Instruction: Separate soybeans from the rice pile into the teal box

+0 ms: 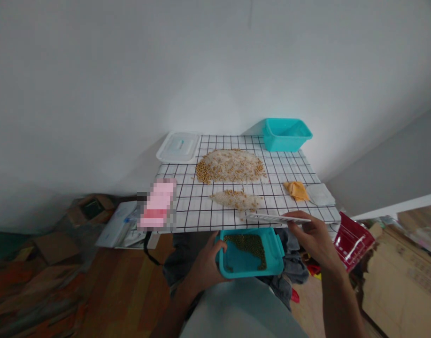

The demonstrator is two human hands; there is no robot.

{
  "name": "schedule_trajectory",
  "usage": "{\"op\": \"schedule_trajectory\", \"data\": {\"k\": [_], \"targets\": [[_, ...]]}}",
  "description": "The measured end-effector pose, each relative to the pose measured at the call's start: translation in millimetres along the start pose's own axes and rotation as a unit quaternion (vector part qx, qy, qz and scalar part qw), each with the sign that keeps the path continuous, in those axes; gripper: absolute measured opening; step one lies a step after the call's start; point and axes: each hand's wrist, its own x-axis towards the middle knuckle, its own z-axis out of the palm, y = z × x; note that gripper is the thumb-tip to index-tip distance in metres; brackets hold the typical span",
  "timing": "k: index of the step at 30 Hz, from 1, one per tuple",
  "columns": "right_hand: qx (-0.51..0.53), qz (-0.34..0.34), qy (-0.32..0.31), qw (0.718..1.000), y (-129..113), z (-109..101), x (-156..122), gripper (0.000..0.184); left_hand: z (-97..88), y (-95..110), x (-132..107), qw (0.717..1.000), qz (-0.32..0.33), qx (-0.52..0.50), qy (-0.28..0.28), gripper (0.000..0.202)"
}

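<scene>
My left hand [207,263] grips the left rim of a teal plastic container [248,273], held at my lap below the table's front edge. Small green beans [249,245] lie along its far and right sides. In my right hand [312,234] is a thin white flat piece with slots [272,218], seen nearly edge-on at the front of the table; its exact kind I cannot make out. Just beyond it lies a narrow pile of white grains with some yellow beans [238,200]. Farther back is a larger mixed pile of the same [231,166].
A checked cloth [197,211] covers the table [187,220]. A second teal container [288,143] stands back right, a white lid [179,147] back left. A blurred pink object [159,202] lies left; an orange cloth [296,190] and a white folded sheet [320,194] right. A red packet [352,241] sits beyond the right edge.
</scene>
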Motion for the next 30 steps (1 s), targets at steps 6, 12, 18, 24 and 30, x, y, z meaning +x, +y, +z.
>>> {"op": "schedule_trajectory", "data": {"k": [6, 12, 18, 24, 30], "targets": [[0.013, -0.004, -0.012, 1.000, -0.1, -4.5, -4.7, 0.020, 1.7, 0.0, -0.9, 1.000, 0.001, 0.003, 0.005, 0.062], [0.011, 0.004, -0.025, 1.000, 5.2, -6.2, -7.7, 0.022, 4.4, -1.8, -1.5, 1.000, -0.002, -0.003, 0.006, 0.063], [0.008, 0.006, -0.032, 0.999, 9.0, -6.4, -9.4, 0.020, 3.3, -1.2, 0.3, 1.000, 0.009, 0.000, 0.005, 0.063], [0.029, -0.008, -0.053, 0.998, 2.6, -4.7, -10.2, 0.018, 4.6, -2.3, -0.6, 1.000, 0.005, 0.004, 0.003, 0.061], [0.043, 0.028, -0.011, 0.999, 2.3, 12.8, 2.5, 0.019, 4.5, -3.5, -0.2, 1.000, 0.005, -0.001, -0.001, 0.063]]}}
